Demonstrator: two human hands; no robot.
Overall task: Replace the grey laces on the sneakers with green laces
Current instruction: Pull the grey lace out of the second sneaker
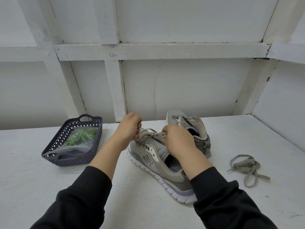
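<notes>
the near sneaker [156, 164] lies right under your hands, toe pointing away from you, with one grey lace [149, 131] crossing its eyelets near the toe end. your left hand [128, 129] is curled tight on a strand of that lace, just left of the toe. your right hand [178, 141] has its fingers curled over the shoe's right eyelet edge. the hands are a little apart. the far sneaker [196, 128] sits just behind the first, making two shoes. one loose grey lace [247, 167] lies tangled to your right, well apart from them. to your left, one dark basket [71, 160] holds one clear bag [77, 146] of green laces [80, 135]. both sleeves [85, 195] are black. everything rests on a rough white table [49, 187] against a white panelled wall [189, 88].
</notes>
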